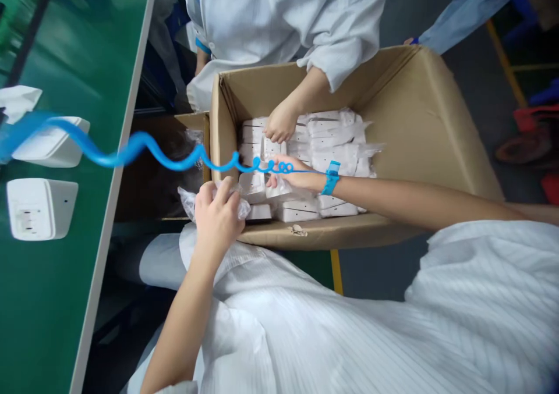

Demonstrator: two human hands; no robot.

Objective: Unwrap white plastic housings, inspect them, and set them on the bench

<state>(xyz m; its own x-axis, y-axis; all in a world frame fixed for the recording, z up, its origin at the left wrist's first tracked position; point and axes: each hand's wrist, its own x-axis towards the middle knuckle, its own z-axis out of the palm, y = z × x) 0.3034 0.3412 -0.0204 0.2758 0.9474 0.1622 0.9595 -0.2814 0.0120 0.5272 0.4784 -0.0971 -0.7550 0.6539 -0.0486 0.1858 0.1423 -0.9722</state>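
Observation:
My left hand [219,212] is closed on a crumpled clear plastic bag [188,203] at the near left corner of a large cardboard box [437,132]. Inside that box, my right hand [297,176] has its fingers curled at a white device in clear plastic [279,189]; the coiled cord partly covers them. A blue wrist strap [331,178] is on my right wrist, joined to a blue coiled cord [166,162]. Rows of white bagged devices [336,158] fill the box's left part. A co-worker's hand [282,120] reaches onto them from the far side.
On the left, a green worktable [43,301] carries white socket adapters [41,209]. A smaller cardboard box [192,123] with clear plastic in it stands between table and large box. The cord stretches across from the table. A co-worker [279,21] stands opposite.

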